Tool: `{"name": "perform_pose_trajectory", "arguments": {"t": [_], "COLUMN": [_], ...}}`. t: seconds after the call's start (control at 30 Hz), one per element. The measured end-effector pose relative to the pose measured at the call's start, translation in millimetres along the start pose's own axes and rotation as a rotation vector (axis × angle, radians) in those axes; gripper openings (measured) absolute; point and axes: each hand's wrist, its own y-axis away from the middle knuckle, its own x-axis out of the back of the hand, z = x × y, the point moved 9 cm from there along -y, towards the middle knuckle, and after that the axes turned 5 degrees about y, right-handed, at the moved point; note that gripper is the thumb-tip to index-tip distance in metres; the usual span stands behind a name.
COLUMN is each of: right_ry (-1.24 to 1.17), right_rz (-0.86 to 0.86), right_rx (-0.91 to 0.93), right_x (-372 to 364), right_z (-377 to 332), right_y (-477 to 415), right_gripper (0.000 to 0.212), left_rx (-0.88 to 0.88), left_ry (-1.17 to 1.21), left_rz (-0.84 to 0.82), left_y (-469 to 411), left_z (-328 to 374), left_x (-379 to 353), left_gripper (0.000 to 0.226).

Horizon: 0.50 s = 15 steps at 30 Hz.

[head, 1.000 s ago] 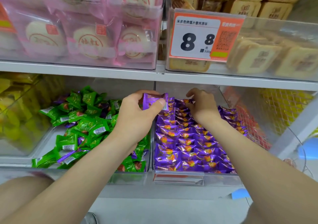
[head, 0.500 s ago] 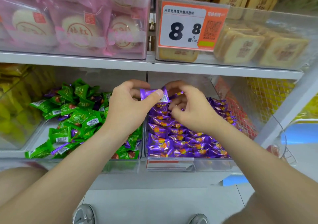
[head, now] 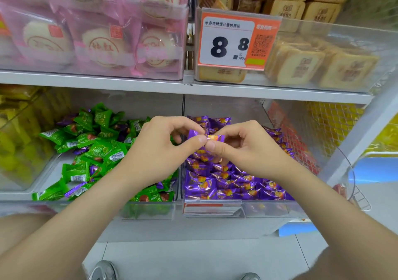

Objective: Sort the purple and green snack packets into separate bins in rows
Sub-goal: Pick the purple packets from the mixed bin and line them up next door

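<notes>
Both hands meet over the divider between two clear bins on the lower shelf. My left hand [head: 158, 148] and my right hand [head: 243, 145] each pinch one purple packet [head: 212, 137] between thumb and fingers. The right bin [head: 269, 209] holds purple packets [head: 228, 183] laid in rows. The left bin [head: 150, 209] holds a loose heap of green packets [head: 101, 150] with a few purple ones [head: 75, 190] mixed in.
The shelf above [head: 129, 85] carries pink-wrapped cakes [head: 101, 45] and beige cakes [head: 323, 66] behind an orange price tag [head: 235, 40]. Yellow snacks [head: 19, 133] fill the far-left bin. A wire basket [head: 305, 142] with red packets stands right of the purple bin.
My right hand left the back of the purple rows and came to the packet in my left hand; both now pinch it. The view shifted slightly downward.
</notes>
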Motion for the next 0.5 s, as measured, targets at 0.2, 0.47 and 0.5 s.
{"name": "perform_pose_trajectory", "arguments": {"t": [0.2, 0.47, 0.5], "right_ry": [0.014, 0.43, 0.474], "right_rz": [-0.009, 0.375, 0.339], "right_rx": [-0.035, -0.219, -0.223], "right_x": [9.4, 51.6, 47.0], "right_z": [21.8, 95.7, 98.0], "right_y": [-12.7, -51.8, -58.9], "right_gripper": [0.011, 0.011, 0.012], "left_rx": [-0.014, 0.34, 0.35], "left_ry": [-0.084, 0.039, 0.059], "left_rz": [0.13, 0.224, 0.229], "left_y": [-3.1, -13.6, -14.1], "left_z": [-5.8, -49.6, -51.2], "left_x": [3.6, 2.1, 0.7], "left_gripper": [0.01, 0.042, 0.042]}}
